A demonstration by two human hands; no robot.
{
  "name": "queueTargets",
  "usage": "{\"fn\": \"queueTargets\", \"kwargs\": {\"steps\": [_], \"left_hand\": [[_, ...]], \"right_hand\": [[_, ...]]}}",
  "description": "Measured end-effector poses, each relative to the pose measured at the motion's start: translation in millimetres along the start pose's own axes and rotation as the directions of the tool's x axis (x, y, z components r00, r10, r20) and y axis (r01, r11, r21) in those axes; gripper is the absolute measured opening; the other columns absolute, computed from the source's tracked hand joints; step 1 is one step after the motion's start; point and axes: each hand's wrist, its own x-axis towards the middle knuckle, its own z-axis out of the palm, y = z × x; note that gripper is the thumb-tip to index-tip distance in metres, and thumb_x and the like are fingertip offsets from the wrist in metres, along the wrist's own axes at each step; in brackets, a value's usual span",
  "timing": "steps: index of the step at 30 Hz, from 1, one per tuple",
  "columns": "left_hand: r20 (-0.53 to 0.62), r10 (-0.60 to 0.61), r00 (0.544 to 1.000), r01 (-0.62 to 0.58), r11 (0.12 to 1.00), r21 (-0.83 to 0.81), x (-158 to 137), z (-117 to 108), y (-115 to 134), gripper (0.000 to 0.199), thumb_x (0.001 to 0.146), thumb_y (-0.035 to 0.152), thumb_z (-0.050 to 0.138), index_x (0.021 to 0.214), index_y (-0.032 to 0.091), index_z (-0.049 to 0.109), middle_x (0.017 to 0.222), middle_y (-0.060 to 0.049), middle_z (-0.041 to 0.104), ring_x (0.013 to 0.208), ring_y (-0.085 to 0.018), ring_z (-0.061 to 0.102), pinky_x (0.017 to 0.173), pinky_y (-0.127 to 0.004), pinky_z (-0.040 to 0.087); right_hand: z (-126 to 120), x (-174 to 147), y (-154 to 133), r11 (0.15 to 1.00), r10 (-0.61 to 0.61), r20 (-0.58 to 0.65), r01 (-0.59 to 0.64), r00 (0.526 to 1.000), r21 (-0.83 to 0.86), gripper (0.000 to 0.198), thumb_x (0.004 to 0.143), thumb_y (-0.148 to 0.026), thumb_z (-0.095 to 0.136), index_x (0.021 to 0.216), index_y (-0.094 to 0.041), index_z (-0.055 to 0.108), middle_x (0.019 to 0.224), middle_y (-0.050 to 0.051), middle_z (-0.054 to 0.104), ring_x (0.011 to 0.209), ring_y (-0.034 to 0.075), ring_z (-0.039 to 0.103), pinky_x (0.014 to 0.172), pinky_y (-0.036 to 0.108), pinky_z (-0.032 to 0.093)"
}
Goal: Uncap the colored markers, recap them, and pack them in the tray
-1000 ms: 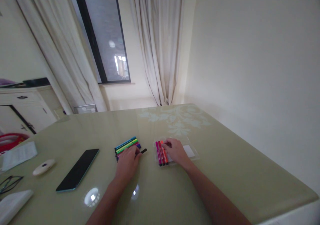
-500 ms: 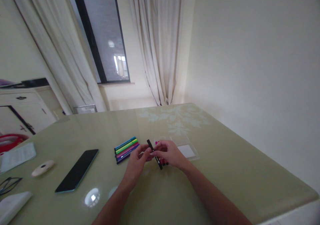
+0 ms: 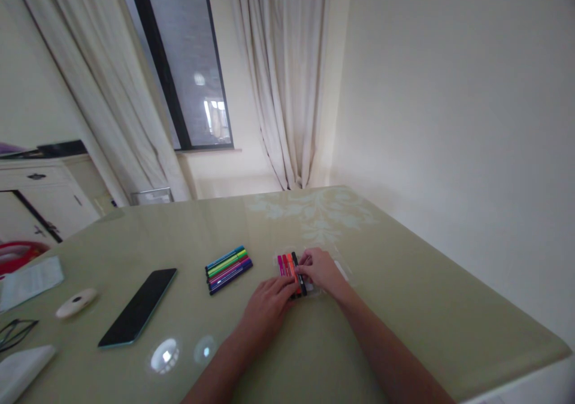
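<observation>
Markers (image 3: 285, 263) line a clear case (image 3: 314, 292) on the counter (image 3: 404, 332), lower centre of the frame.
Right hand (image 3: 320, 270), fingers bunched, touches the black marker (image 3: 302, 283), pinch unclear; left hand (image 3: 268, 303) lays its fingers together over the markers' lower ends.

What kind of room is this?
Probably a room in a home: long pale curtains beside a window, a white cabinet with decorative handles, and a glossy, leaf-patterned table.
</observation>
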Motion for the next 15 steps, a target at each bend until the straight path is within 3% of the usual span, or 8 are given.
{"fn": "queueTargets", "kwargs": {"steps": [5,10,12,15], "left_hand": [[0.024,-0.017,1.000,0.016,0.999,0.042,-1.6,-0.9,6.5,0.049,0.096,0.012,0.048,0.136,0.036,0.062,0.143,-0.005,0.061,0.128,-0.029,0.059,0.109,-0.048,0.047],[-0.064,-0.057,0.996,0.048,0.989,-0.140,-0.5,-2.7,-4.6,0.037,0.102,0.025,0.045,0.134,0.031,0.062,0.138,-0.006,0.063,0.126,-0.024,0.058,0.110,-0.040,0.047],[-0.158,-0.180,0.971,0.161,0.979,-0.128,-1.8,-9.0,-19.9,0.034,0.103,0.026,0.041,0.126,0.025,0.066,0.128,-0.008,0.067,0.119,-0.024,0.061,0.106,-0.039,0.049],[-0.314,-0.397,0.863,0.440,0.895,0.076,-9.4,-21.6,-48.6,0.031,0.099,0.022,0.042,0.115,0.018,0.068,0.115,-0.013,0.068,0.110,-0.030,0.061,0.101,-0.049,0.047]], "right_hand": [[1.6,1.2,-4.2,0.984,-0.055,-0.033,0.048,0.998,-0.173,0.007,0.070,-0.015,0.075,0.064,-0.018,0.072,0.061,0.001,0.070,0.060,0.015,0.063,0.058,0.024,0.042],[-1.4,-0.6,-2.9,0.987,-0.073,-0.019,0.069,0.997,-0.144,0.010,0.075,-0.019,0.074,0.065,-0.018,0.071,0.059,0.000,0.068,0.058,0.015,0.062,0.057,0.024,0.040],[-1.3,-1.1,-2.5,0.993,-0.047,-0.010,0.045,0.999,-0.104,0.016,0.083,-0.024,0.069,0.068,-0.017,0.071,0.057,0.000,0.067,0.055,0.014,0.062,0.055,0.023,0.040],[-0.3,-1.1,-3.0,0.994,-0.030,-0.012,0.029,0.999,-0.101,0.023,0.090,-0.029,0.063,0.071,-0.018,0.071,0.057,0.000,0.067,0.053,0.014,0.061,0.055,0.024,0.041]]}}
